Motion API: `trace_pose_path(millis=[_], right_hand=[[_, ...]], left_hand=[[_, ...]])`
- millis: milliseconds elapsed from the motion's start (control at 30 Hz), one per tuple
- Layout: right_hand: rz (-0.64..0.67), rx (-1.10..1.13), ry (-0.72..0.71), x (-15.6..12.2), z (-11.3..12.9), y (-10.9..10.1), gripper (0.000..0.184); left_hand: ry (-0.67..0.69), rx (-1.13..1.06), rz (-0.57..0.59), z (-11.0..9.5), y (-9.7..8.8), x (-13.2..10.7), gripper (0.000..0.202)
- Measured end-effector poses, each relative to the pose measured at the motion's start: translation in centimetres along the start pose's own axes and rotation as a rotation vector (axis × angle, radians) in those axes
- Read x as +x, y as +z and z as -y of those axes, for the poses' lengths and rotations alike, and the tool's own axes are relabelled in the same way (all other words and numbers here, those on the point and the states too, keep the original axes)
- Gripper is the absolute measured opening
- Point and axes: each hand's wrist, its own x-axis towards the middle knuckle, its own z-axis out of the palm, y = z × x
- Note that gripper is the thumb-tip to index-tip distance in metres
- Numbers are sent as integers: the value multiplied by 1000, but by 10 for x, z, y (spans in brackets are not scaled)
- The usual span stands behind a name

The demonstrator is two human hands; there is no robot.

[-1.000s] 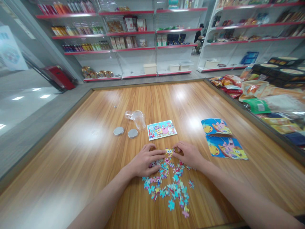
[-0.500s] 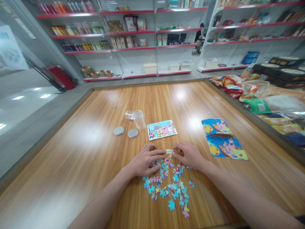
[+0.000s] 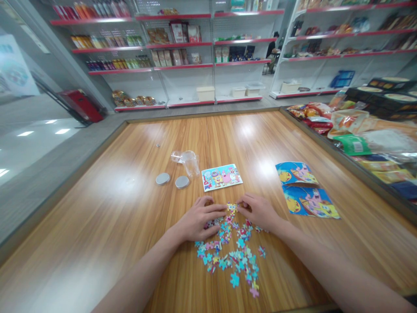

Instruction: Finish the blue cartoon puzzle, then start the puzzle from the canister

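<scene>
Between my hands lies a small joined patch of yellow jigsaw puzzle pieces (image 3: pixel 231 208). My left hand (image 3: pixel 202 218) rests palm down over loose pieces, fingers stretched out, with the fingertips at the patch's left edge. At its right edge, my right hand (image 3: pixel 259 211) has thumb and forefinger drawn in on a small puzzle piece, mostly hidden by the fingers. Nearer to me spreads a heap of loose jigsaw pieces (image 3: pixel 240 258), mostly turquoise, pink and white. Just beyond my hands is the cartoon reference picture card (image 3: pixel 222 177), lying flat.
Left of the card lie two round silver lids (image 3: pixel 162 178) and clear plastic containers (image 3: pixel 190 162). A folded blue cartoon sheet (image 3: pixel 309 201) lies to the right on the wooden table (image 3: pixel 97 208). Packaged goods (image 3: pixel 355 145) border the table's right edge; stocked shelves (image 3: pixel 182 66) stand behind.
</scene>
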Motion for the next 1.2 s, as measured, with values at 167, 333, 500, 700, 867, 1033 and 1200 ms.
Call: trace_pose_path(millis=[167,333,500,700,867,1033,1200], right_hand=[[0,-7,0,-1,1,0,17],[5,-11,-13,-2,2,-1,29],[21,-48,-57,-3,0,-1,25],[24,-57,-41,-3,1,-2,29],[31,-57,-71,-4,0,-2,27],[33,-52,-63,-4,0,-2,31],[38,-56,-81,-4,-1,-2,28]], left_hand=[[15,0,-23,0,0,0,48],[-8,13,-41,-3,-2,1,43],[-11,21,-61,-4,-2,1,40],[-15,26,-66,-4,-2,2,39],[-28,27,-79,-4,-1,1,38],[-33,29,-80,-4,-1,2,37],[-35,31,-70,-4,-1,1,37]])
